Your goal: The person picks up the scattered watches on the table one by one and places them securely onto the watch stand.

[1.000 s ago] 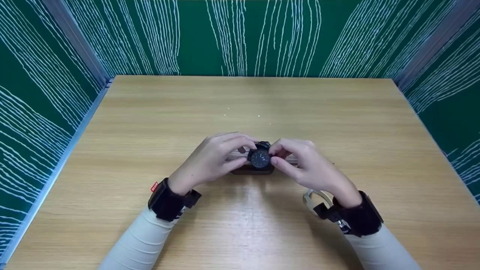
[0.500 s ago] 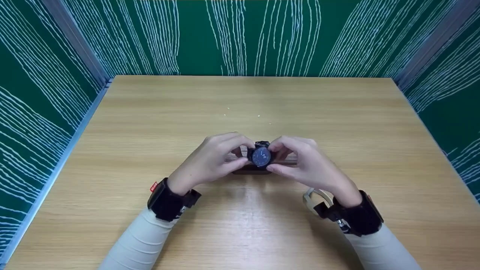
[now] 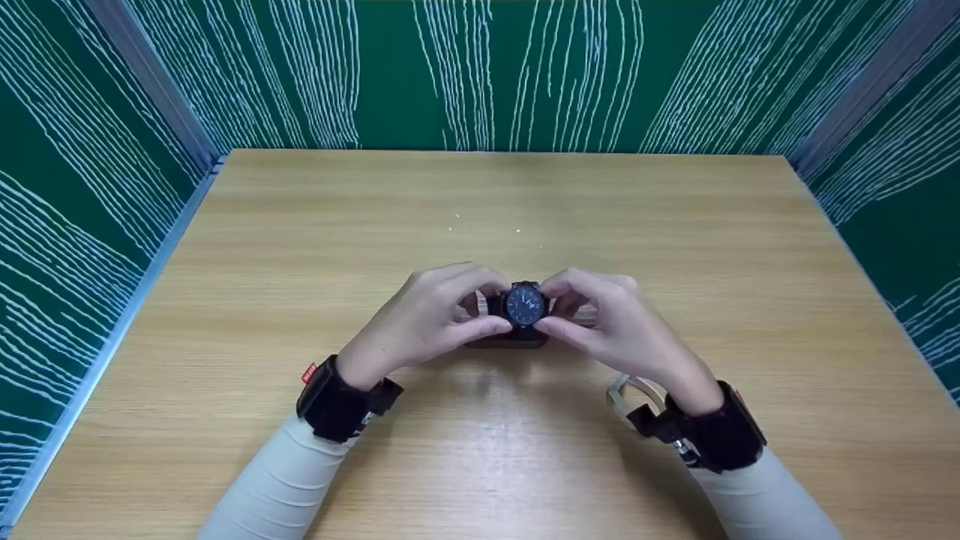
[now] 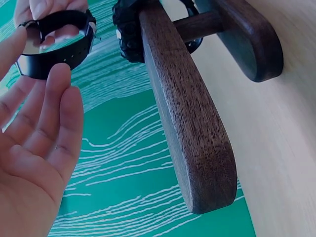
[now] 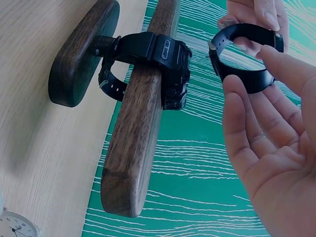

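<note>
A black watch (image 3: pixel 525 304) with a round dark dial is held in front of a dark wooden watch stand (image 5: pixel 131 143). My left hand (image 3: pixel 442 311) pinches its left side between thumb and fingers. My right hand (image 3: pixel 619 322) pinches the right side, its thumb near the lower edge of the dial. In the right wrist view the black strap (image 5: pixel 242 79) forms a loop, apart from the stand's bar. A chunky black watch (image 5: pixel 175 69) is fastened round that bar. In the head view the hands cover much of the stand.
The stand's foot (image 5: pixel 81 59) rests on the wooden table (image 3: pixel 495 195). A watch with a pale dial (image 5: pixel 17 227) lies by my right wrist. Tiny white specks dot the table beyond my hands. Green walls with white lines surround the table.
The held watch has moved slightly up and right, its dial now turned more toward the head camera. My left thumb has shifted right, under the dial's lower edge. My right fingers have regripped.
</note>
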Available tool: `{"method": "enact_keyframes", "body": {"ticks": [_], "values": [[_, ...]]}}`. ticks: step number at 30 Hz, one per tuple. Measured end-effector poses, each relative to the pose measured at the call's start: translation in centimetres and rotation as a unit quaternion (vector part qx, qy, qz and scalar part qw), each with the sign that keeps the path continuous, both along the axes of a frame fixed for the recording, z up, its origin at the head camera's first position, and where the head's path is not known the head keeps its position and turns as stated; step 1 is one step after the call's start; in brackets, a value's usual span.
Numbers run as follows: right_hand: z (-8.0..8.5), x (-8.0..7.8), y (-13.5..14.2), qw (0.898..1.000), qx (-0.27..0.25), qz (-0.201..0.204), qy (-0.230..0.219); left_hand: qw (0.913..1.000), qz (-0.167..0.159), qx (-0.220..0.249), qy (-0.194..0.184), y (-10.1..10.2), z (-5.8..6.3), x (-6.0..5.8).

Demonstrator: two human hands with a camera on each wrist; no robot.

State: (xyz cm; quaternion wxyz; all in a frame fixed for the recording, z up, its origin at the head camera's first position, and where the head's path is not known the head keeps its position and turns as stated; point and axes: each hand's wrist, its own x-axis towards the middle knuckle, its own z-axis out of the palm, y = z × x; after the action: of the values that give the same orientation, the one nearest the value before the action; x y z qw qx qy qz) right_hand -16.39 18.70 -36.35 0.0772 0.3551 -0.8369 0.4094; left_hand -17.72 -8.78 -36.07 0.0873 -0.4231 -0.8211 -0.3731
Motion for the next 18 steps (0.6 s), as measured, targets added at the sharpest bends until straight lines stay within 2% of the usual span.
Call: {"method": "enact_keyframes", "body": {"ticks": [4,12,18], "values": [[-0.04,-0.05,0.03,1.0,0.0,-0.002,0.004,1.0,0.008,0.003,0.004,0.03,-0.02,-0.02],[-0.03,-0.03,0.02,1.0,-0.001,-0.009,0.001,0.999,0.017,0.005,0.041,0.05,0.0,-0.01],[-0.05,-0.03,-0.04,1.0,0.002,-0.016,-0.003,0.9991,0.02,0.004,0.037,-0.02,0.15,0.05]]}}
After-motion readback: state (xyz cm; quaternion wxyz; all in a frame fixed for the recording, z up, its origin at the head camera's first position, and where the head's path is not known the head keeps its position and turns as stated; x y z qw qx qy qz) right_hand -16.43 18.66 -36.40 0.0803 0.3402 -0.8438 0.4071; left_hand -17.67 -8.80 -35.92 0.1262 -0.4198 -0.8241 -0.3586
